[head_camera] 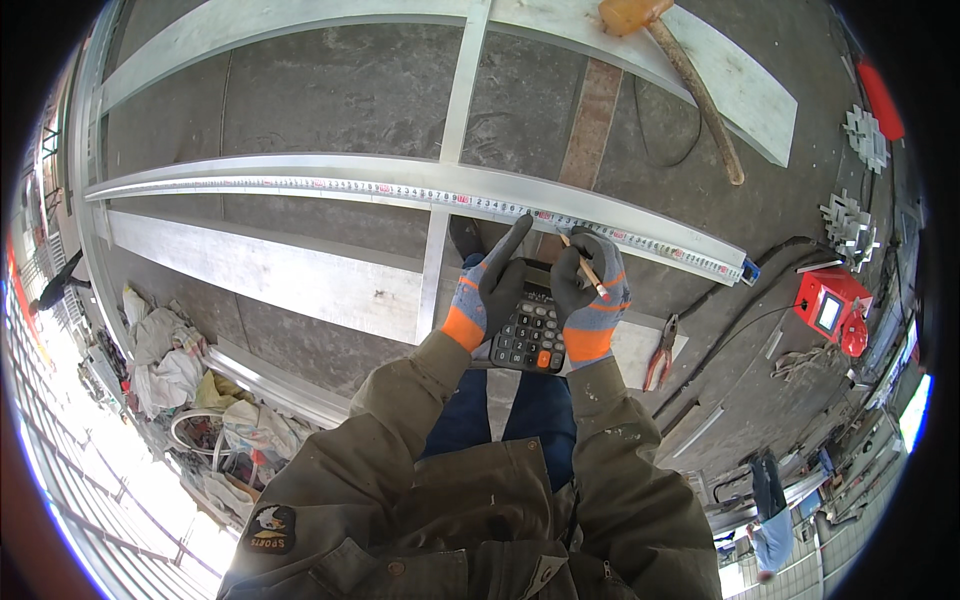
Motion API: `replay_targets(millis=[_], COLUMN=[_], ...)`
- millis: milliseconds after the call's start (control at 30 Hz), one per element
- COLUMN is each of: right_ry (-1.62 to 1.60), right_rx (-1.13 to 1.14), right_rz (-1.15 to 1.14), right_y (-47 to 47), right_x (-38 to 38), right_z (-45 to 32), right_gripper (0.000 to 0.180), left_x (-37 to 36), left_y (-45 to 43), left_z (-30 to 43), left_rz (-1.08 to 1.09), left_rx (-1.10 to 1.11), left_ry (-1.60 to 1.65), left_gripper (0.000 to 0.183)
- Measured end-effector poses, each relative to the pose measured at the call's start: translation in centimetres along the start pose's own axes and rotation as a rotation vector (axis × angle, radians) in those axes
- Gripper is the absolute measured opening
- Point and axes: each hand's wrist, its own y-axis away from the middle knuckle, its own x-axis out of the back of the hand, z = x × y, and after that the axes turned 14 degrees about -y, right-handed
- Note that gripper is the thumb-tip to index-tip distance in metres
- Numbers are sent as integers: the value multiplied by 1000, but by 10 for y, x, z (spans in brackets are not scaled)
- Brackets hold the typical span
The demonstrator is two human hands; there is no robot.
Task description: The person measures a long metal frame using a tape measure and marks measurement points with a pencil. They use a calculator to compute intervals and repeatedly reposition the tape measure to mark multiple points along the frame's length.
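A steel tape measure blade [390, 189] lies stretched along a long aluminium profile [525, 184], its blue case [750, 271] at the right end. My left hand [491, 289], in a grey-and-orange work glove, grips the left side of a black calculator [529, 334], its fingers behind it hidden. The index finger of that hand reaches up to the tape's lower edge. In my gloved right hand [589, 285] is a wooden pencil [589, 270], its tip towards the tape and its eraser end towards me. This hand covers the calculator's upper right side.
A mallet [697, 97] with an orange head rests on a wide metal bar at the top. Pliers [661, 352] lie right of my hands, near black cables. Further right stands a red machine [829, 304]. Sacks [169, 352] are heaped left; another person [772, 525] is at lower right.
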Motion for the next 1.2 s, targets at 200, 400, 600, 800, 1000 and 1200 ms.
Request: replay_targets(millis=[200, 400, 600, 800, 1000, 1200], right_ry=[12, 7, -2, 36, -111, -194], right_rx=[-20, -16, 13, -87, 19, -477], right_rz=[-18, -30, 20, -112, -51, 40], right_y=[-3, -4, -6, 1, 14, 33], right_x=[1, 5, -1, 8, 7, 33], right_z=[-3, -6, -6, 0, 34, 6], right_gripper=[13, 12, 13, 16, 26, 37], left_x=[0, 2, 2, -1, -24, -32], left_y=[0, -1, 0, 1, 3, -8], left_z=[0, 0, 3, -4, -36, -39], left_rz=[19, 34, 32, -16, 12, -244], left_rx=[-23, -74, -69, -1, 366, 244], left_ry=[-30, -49, -36, -2, 795, 1311], left_gripper=[58, 60, 61, 57, 51, 50])
